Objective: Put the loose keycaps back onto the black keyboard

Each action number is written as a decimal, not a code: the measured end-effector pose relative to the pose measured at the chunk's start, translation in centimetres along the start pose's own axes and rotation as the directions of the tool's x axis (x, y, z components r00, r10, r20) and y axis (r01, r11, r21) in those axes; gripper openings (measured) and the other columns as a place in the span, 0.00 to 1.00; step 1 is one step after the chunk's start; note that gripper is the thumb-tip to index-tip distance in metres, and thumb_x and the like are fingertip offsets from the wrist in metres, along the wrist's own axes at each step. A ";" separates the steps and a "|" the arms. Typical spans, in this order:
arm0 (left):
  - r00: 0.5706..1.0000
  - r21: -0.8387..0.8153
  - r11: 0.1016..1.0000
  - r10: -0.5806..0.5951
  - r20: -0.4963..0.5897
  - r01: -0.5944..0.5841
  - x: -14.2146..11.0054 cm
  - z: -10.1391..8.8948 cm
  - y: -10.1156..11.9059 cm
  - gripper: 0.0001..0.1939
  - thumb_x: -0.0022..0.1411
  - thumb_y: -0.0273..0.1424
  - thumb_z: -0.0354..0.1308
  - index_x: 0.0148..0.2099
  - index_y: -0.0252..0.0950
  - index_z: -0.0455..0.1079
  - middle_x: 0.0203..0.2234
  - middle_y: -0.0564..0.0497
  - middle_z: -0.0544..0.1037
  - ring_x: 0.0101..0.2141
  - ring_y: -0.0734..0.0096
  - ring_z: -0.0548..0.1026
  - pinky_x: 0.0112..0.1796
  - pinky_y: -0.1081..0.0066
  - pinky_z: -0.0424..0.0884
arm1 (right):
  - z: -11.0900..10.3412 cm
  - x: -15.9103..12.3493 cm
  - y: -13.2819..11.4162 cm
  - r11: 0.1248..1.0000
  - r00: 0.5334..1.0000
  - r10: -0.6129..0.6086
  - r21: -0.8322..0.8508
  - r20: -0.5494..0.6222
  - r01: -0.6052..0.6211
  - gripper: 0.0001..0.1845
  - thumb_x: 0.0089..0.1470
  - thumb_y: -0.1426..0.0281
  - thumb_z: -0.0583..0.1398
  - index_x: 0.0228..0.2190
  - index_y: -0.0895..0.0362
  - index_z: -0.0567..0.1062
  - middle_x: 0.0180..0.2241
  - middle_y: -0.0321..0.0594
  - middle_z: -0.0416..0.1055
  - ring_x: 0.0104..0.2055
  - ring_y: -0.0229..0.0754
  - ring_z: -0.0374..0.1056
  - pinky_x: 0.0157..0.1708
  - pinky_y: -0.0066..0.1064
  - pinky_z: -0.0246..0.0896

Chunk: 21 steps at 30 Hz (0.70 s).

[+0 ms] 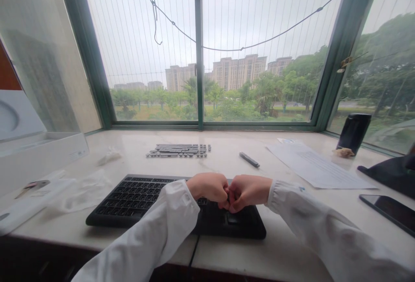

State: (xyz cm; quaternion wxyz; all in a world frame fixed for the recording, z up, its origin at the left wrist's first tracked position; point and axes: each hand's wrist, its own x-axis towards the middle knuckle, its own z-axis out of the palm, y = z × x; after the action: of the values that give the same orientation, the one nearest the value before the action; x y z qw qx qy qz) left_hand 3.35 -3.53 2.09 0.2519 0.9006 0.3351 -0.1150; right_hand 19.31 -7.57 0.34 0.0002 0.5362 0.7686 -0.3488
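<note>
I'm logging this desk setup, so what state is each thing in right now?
Left hand: curled shut, over the keyboard, touching the right hand.
Right hand: curled shut, knuckles against the left.
Keyboard: flat on the sill, some keycaps missing at its right end.
Loose keycaps: laid in rows behind the keyboard.
Pen: lying flat.
Paper: lying flat.
Phone: screen dark.
Box: open.
Window: closed.

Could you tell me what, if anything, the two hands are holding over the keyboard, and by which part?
It cannot be told. The left hand and right hand are curled together, knuckles touching, over the keyboard; anything pinched between the fingers is hidden.
</note>
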 end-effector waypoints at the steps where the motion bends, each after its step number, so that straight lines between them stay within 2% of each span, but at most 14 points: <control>1: 1.000 0.008 1.000 0.003 0.017 -0.003 0.0 -0.1 0.1 0.06 0.43 0.33 0.61 0.22 0.37 0.70 0.19 0.57 0.73 0.24 0.72 0.68 0.26 0.72 0.57 | 0.1 0.0 -0.2 1.000 1.000 -0.003 -0.026 -0.015 0.002 0.14 0.40 0.61 0.66 0.25 0.60 0.78 0.21 0.32 0.66 0.27 0.34 0.60 0.25 0.25 0.49; 5: 0.999 -0.001 1.000 0.019 0.035 -0.019 -0.1 -0.1 -0.1 0.06 0.43 0.33 0.61 0.22 0.37 0.68 0.19 0.57 0.72 0.24 0.72 0.68 0.26 0.72 0.57 | 0.1 -0.2 -0.4 0.998 0.999 -0.018 -0.057 -0.043 0.015 0.16 0.41 0.58 0.66 0.25 0.59 0.79 0.20 0.31 0.65 0.26 0.34 0.59 0.23 0.25 0.48; 11: 0.996 -0.094 0.992 0.088 -0.008 -0.088 -1.0 -0.6 -1.8 0.17 0.45 0.38 0.62 0.22 0.37 0.57 0.18 0.59 0.69 0.23 0.75 0.63 0.25 0.73 0.54 | -0.4 -0.5 0.5 0.997 0.995 -0.082 -0.001 -0.050 0.082 0.22 0.42 0.53 0.65 0.30 0.60 0.79 0.19 0.30 0.63 0.24 0.32 0.56 0.22 0.25 0.47; 15: 0.988 -0.085 0.992 0.081 -0.132 -0.092 -1.5 -1.5 -3.0 0.16 0.49 0.40 0.59 0.23 0.36 0.57 0.17 0.58 0.66 0.22 0.76 0.59 0.25 0.72 0.52 | -0.5 -0.6 0.3 0.991 0.981 -0.128 0.020 -0.145 0.133 0.20 0.44 0.56 0.65 0.30 0.61 0.78 0.20 0.31 0.64 0.23 0.31 0.56 0.22 0.24 0.48; 21: 0.944 -0.021 1.000 -0.017 -0.329 0.011 -1.9 -2.3 -4.4 0.16 0.51 0.42 0.57 0.25 0.36 0.61 0.18 0.58 0.63 0.23 0.75 0.60 0.25 0.72 0.51 | 0.0 -0.8 -0.7 0.988 0.969 -0.154 -0.040 -0.192 0.149 0.13 0.43 0.62 0.66 0.28 0.60 0.78 0.19 0.30 0.65 0.23 0.31 0.57 0.23 0.24 0.49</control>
State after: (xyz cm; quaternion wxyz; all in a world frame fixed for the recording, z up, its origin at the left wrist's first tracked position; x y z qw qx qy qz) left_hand -0.87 -0.50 3.09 0.2000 0.9023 0.3799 0.0383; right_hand 19.10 -8.37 0.98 -0.0950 0.5073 0.8080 -0.2841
